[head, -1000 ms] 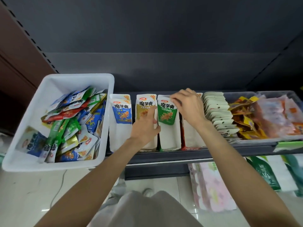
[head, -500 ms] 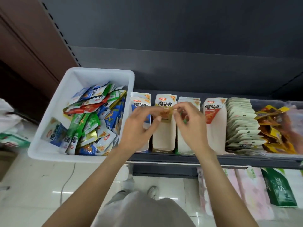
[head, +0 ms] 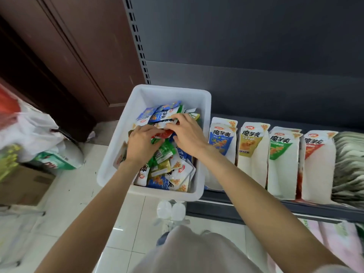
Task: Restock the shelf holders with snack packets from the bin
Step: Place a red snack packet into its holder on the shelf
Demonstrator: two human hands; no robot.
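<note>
Now both hands (head: pixel 144 143) (head: pixel 189 134) rummage packets (head: pixel 167 154) in bin (head: pixel 118 138).

Both hands, left hand (head: pixel 142 143) & right hand (head: pixel 188 134), off holders, now in bin (head: pixel 126 123), prob. on pkts.

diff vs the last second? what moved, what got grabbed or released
Both hands left the shelf holders and went left into the white bin. The left hand and right hand now lie on the snack packets; whether either grips one is unclear. The four holders stand in the same row.
</note>
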